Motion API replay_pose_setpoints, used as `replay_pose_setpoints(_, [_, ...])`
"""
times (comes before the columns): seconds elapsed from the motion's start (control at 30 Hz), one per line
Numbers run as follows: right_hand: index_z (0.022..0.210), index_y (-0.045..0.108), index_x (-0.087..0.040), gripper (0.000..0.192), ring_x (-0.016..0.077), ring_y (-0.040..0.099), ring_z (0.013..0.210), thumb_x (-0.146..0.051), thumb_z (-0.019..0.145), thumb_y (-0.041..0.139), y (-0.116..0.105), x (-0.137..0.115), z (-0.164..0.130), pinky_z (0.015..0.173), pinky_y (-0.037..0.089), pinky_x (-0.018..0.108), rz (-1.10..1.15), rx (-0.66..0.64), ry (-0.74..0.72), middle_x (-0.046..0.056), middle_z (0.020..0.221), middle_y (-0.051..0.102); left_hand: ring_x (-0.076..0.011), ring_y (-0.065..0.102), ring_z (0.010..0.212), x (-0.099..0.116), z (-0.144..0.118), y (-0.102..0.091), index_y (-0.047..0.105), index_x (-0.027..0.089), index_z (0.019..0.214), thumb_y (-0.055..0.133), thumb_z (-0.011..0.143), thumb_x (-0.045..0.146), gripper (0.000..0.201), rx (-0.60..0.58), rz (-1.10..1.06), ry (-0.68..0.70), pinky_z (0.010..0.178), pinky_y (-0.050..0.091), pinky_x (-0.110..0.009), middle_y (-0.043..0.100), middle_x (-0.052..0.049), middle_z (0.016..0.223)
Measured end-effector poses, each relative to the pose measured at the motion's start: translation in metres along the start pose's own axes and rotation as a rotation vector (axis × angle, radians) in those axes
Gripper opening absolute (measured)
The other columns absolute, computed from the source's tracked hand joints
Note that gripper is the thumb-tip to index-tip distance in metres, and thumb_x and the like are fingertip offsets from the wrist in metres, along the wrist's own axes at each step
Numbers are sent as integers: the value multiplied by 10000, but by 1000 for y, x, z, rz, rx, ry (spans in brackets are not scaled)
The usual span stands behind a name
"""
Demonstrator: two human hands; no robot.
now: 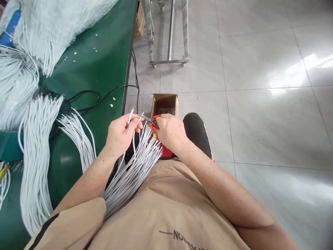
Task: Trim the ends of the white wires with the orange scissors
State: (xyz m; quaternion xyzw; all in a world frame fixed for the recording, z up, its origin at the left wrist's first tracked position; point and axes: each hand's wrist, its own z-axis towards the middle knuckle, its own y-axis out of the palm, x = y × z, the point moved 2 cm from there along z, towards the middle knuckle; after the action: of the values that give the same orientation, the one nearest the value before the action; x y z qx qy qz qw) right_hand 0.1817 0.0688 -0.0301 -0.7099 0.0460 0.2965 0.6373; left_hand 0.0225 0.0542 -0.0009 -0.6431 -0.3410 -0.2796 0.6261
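My left hand [121, 133] is closed on white cables [130, 115], whose ends stick up past the fingers. My right hand [170, 130] grips pliers with orange-red handles [154, 132]. Their narrow metal jaws point left, close to a cable end at my left fingertips; whether they touch it I cannot tell. A thick bundle of white cables [132, 170] lies across my lap, below both hands. Just beyond the pliers, a cardboard box [153, 104] on the floor holds small dark scraps.
On the green table [85, 73] at left lie another cable bundle [36, 159], a smaller bundle [80, 139] and a plastic-wrapped heap [57, 24]. Black cords [114, 89] run over the table edge. A metal frame on casters [170, 38] stands ahead. White bits are scattered about.
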Motion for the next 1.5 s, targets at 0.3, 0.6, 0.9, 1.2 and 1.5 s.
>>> replay_pose_setpoints(0.3, [917, 675, -155, 241, 89, 495, 610, -326, 803, 549, 1, 7, 10, 582, 379, 231, 959, 25, 188, 6, 767, 630, -122, 582, 616, 3, 0, 0, 694, 186, 905, 566, 830, 322, 200, -24, -31, -49, 659, 458, -251, 659, -3, 700])
replay_pose_setpoints(0.6, [873, 674, -143, 156, 104, 590, 701, -242, 771, 611, -6, 5, 15, 696, 466, 252, 1397, -123, 26, 7, 728, 658, -110, 464, 586, -4, 3, 6, 643, 169, 762, 607, 821, 347, 190, -261, -435, -168, 582, 381, -241, 557, -4, 639])
replay_pose_setpoints(0.9, [826, 651, -143, 165, 101, 568, 719, -296, 802, 595, -6, 11, 13, 716, 446, 257, 1291, -115, -26, 17, 790, 660, -106, 431, 571, -1, 2, 7, 659, 166, 741, 661, 785, 367, 206, -300, -533, -229, 561, 350, -252, 537, -9, 631])
replay_pose_setpoints(1.2, [792, 584, -151, 117, 94, 524, 686, -267, 783, 584, -1, 5, 9, 670, 423, 243, 1336, -68, 64, 9, 774, 617, -95, 447, 585, 1, 1, 9, 661, 153, 737, 696, 759, 348, 200, -280, -595, -286, 572, 358, -235, 544, -7, 638])
replay_pose_setpoints(1.5, [881, 657, -151, 164, 76, 501, 642, -250, 761, 604, -1, 2, 9, 647, 417, 240, 1402, -13, 161, -14, 734, 609, -96, 442, 579, -2, 2, 8, 654, 149, 750, 699, 748, 349, 205, -253, -579, -303, 562, 356, -240, 541, -10, 646])
